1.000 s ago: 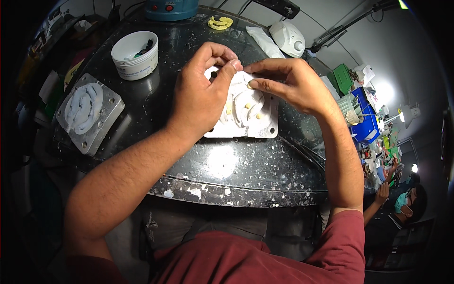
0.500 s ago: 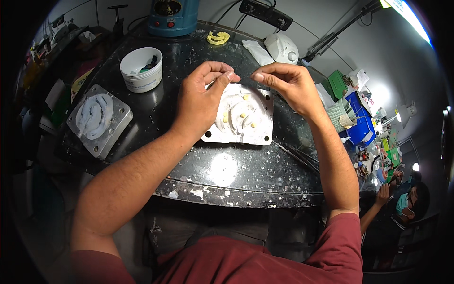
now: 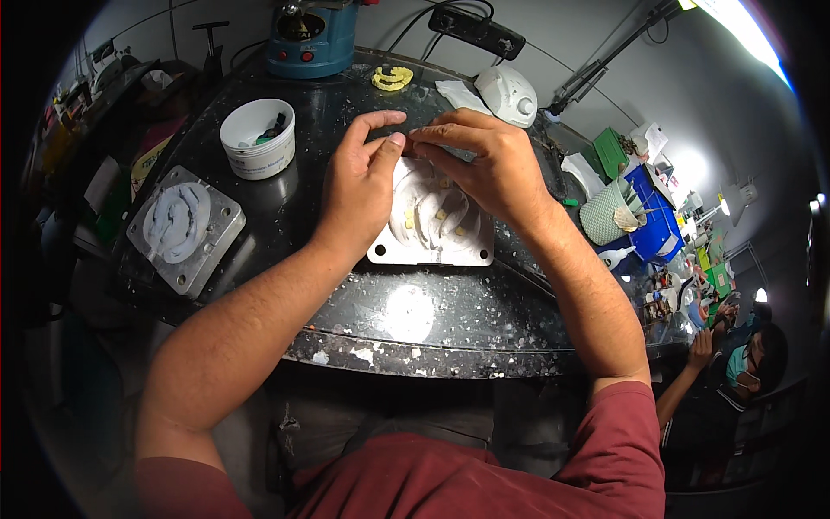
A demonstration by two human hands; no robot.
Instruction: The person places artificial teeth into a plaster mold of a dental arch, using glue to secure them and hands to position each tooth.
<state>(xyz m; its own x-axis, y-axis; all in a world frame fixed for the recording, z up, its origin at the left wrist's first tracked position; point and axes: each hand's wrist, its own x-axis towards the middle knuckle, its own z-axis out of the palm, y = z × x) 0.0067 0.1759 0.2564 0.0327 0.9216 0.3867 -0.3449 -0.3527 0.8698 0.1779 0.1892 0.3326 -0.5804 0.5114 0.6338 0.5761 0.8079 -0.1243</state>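
Observation:
My left hand (image 3: 361,177) and my right hand (image 3: 488,160) meet above the far edge of a metal flask half (image 3: 393,254). My right fingers are pinched together right at my left thumb tip. My left fingers are curled, the index slightly raised off the thumb. Whatever lies between the fingertips is too small to make out. White plaster with curved ridges fills the flask half, and several small yellowish tooth-like pieces sit in it. My right hand hides its far right corner. A second metal flask half (image 3: 204,251) with white plaster lies to the left.
A white tub (image 3: 262,162) with dark bits inside stands behind the left flask half. Farther back are a blue machine (image 3: 312,52), a yellow dental-arch piece (image 3: 392,79) and a white rounded device (image 3: 507,93). A patterned cup (image 3: 603,214) and blue bin (image 3: 654,212) stand right; a masked person (image 3: 735,381) sits beyond.
My right hand has moved left, its fingertips now meeting my left hand's over the flask half. The left hand stays nearly in place. The view has shifted slightly.

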